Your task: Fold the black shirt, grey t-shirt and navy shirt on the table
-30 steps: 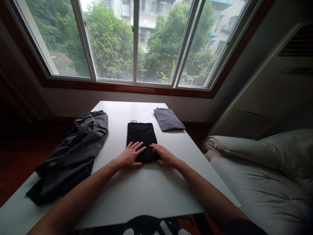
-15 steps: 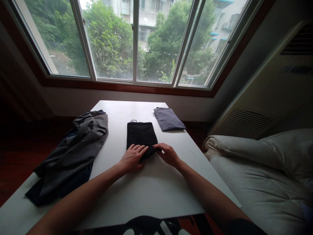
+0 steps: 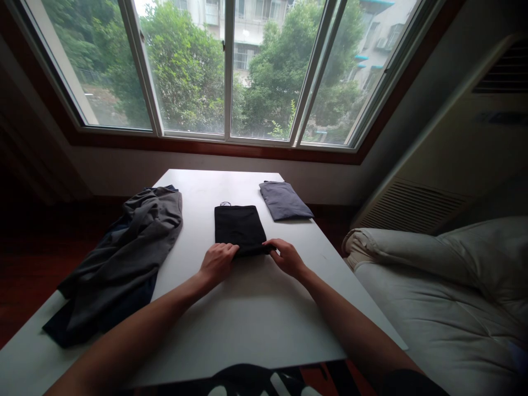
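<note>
A black garment (image 3: 240, 226), folded into a flat rectangle with a thin drawstring loop at its far edge, lies mid-table. My left hand (image 3: 220, 258) is closed on its near left corner, fingers curled over the edge. At the near right corner, my right hand (image 3: 287, 258) pinches the cloth between thumb and fingers. The garment's exact kind does not show.
Beneath everything is a white table (image 3: 243, 319). Loose grey and navy clothes (image 3: 136, 247) are heaped along its left side. A folded grey garment (image 3: 285, 200) lies at the far right edge. A pale padded seat (image 3: 437, 286) stands to the right, and a window (image 3: 226, 71) is ahead.
My left hand has drawn back to the left, from lying spread on the cloth to gripping its near left corner. The garment's near edge is straighter. My right hand has shifted slightly right.
</note>
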The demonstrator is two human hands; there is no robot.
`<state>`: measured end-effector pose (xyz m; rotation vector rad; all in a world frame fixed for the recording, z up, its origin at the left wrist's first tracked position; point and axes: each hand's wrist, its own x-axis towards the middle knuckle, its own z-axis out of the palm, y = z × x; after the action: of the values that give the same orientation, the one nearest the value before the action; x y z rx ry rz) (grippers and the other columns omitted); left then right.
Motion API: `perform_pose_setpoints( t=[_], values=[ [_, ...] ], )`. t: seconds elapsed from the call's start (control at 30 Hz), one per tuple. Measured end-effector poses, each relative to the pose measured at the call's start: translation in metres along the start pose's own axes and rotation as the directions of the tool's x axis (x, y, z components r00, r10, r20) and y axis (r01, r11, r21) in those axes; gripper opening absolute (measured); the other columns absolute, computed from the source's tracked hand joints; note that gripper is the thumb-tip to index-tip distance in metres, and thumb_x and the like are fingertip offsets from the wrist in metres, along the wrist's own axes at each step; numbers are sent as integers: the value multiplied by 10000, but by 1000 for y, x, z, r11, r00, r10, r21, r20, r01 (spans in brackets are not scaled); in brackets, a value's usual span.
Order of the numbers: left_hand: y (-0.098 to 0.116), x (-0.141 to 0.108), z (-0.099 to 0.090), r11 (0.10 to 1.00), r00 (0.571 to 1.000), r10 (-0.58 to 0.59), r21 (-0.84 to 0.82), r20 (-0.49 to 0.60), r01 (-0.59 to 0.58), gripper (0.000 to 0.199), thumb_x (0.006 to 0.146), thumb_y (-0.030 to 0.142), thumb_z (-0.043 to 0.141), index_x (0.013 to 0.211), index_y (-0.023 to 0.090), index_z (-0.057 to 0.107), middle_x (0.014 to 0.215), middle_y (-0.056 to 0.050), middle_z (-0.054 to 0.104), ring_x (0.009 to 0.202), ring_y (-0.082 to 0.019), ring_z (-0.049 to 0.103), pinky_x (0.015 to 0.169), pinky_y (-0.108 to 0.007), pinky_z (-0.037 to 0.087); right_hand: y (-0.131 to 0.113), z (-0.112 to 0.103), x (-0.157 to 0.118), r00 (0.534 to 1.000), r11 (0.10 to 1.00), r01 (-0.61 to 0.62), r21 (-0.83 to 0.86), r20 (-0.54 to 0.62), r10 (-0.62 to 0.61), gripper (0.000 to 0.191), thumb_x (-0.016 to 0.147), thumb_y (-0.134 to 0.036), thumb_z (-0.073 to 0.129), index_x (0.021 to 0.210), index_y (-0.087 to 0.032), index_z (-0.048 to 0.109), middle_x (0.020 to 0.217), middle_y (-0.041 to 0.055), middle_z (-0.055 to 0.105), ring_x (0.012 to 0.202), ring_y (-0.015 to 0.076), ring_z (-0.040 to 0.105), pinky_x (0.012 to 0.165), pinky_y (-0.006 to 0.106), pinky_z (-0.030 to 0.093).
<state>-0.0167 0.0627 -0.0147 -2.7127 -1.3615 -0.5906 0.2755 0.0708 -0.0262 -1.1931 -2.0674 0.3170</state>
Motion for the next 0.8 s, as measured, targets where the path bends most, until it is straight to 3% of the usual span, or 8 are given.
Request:
perform_pose_setpoints(
  t=[0.07,0.17,0.33,0.57,0.8],
  values=[
    [-2,0,-1,1000,999,6,6,-36,-5,297,921,105,613,1189,219,670,999,-71,727,915,-258,672,810,-370,467,0,-2,0,999,999,21,-42,50,-19,378,811,-46,603,1111,-242,724,1136,55,749,1080,251,696,995,413,540],
    [-5,0,-1,1000,996,23,10,-85,-22,295,920,117,623,1196,215,662,1014,-66,732,919,-253,673,810,-372,469,-9,-3,-2,983,984,146,-99,127,-133,479,780,-88,683,1236,-236,669,1251,79,714,1184,279,656,1087,473,484],
    [-6,0,3,993,987,114,18,-115,-113,272,924,151,658,1188,215,671,992,-62,732,902,-251,668,807,-375,466,-35,9,-4,950,936,304,-179,137,-282,560,869,-226,771,1397,-247,585,1329,92,684,1212,270,647,1195,511,369],
    [-7,1,6,981,971,194,13,-142,-194,149,958,178,659,1096,213,702,892,-41,719,830,-225,654,750,-358,447,-40,28,-3,960,911,279,-303,95,-262,211,976,-232,713,1186,-223,711,1076,65,775,970,240,717,915,372,521],
    [-11,2,6,985,954,168,2,-248,-173,89,1010,251,633,1036,226,714,852,-26,709,777,-203,636,734,-338,441,-33,25,-3,969,924,248,-293,86,-233,183,992,-213,692,1171,-222,727,1025,54,784,953,218,730,896,333,524]
  ],
)
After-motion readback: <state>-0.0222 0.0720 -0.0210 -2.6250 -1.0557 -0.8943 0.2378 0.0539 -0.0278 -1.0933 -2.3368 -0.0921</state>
